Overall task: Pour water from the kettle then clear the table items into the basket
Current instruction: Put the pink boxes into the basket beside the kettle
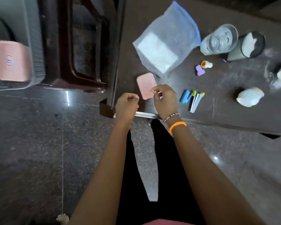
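My right hand is curled over the near right corner of a pink box that lies flat on the dark table, thumb and forefinger pinched at its edge. A small white and red bit shows under the palm; I cannot tell what it is. Curled shut and holding nothing, my left hand hovers at the table's near left corner. The grey basket stands far left with another pink box inside. A glass of water and a dark steel vessel stand at the back.
On the table lie a clear zip bag, a blue stapler, clippers, a purple piece, a small white and orange item, and white shells at the right. A brown plastic stool stands between table and basket.
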A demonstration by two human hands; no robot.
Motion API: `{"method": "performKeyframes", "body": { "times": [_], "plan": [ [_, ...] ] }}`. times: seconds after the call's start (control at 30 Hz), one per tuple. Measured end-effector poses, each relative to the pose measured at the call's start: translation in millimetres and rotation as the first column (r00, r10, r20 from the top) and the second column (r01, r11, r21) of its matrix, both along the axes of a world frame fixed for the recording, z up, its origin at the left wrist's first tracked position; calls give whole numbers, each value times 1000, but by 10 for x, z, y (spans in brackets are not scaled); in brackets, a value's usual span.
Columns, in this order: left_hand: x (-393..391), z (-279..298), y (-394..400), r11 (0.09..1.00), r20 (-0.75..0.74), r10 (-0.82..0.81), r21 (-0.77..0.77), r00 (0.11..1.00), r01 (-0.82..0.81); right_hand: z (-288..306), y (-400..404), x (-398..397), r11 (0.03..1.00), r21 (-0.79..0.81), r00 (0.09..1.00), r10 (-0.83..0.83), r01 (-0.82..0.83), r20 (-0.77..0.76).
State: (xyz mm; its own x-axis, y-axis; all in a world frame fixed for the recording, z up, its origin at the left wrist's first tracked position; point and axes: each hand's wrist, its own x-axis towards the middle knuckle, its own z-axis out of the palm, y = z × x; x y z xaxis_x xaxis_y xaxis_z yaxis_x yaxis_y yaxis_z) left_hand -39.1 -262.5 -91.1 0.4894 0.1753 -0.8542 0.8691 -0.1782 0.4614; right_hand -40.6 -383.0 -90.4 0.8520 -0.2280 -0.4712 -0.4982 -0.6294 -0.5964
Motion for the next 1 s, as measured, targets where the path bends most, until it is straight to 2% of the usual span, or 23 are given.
{"method": "performKeyframes", "body": {
  "times": [0.13, 0.2, 0.27, 0.37, 0.47, 0.6, 0.73, 0.83, 1.0],
  "plan": [
    [-53, -338, -457, 1000, -162, 16, 19, 987, -13, -233, -594, -294, 985, -73, 984, -163, 158, -67],
    [-31, -488, -569, 996, -177, 15, 88, 984, 1, -353, -805, -397, 954, -143, 955, -278, 262, -105],
    [15, -598, -646, 989, -161, 47, 146, 986, -23, -470, -963, -462, 930, -227, 932, -328, 290, -153],
    [80, -701, -710, 969, -95, 50, 246, 994, -25, -613, -1114, -484, 933, -261, 929, -304, 246, -212],
    [70, -763, -739, 952, -53, 19, 307, 998, -1, -732, -1177, -442, 956, -268, 954, -186, 120, -235],
    [-11, -783, -767, 965, -42, 57, 259, 997, -44, -833, -1146, -342, 933, -355, 953, -58, -54, -296],
    [-136, -741, -776, 978, -21, 84, 192, 996, -79, -857, -1123, -263, 922, -378, 945, -48, -83, -324],
    [-227, -691, -743, 980, -14, 124, 159, 992, -121, -814, -1062, -255, 948, -317, 960, -79, -11, -269],
    [-340, -385, -567, 965, 101, 249, 53, 963, -255, -530, -801, -224, 988, -24, 986, -153, 152, -66]
  ]
}}
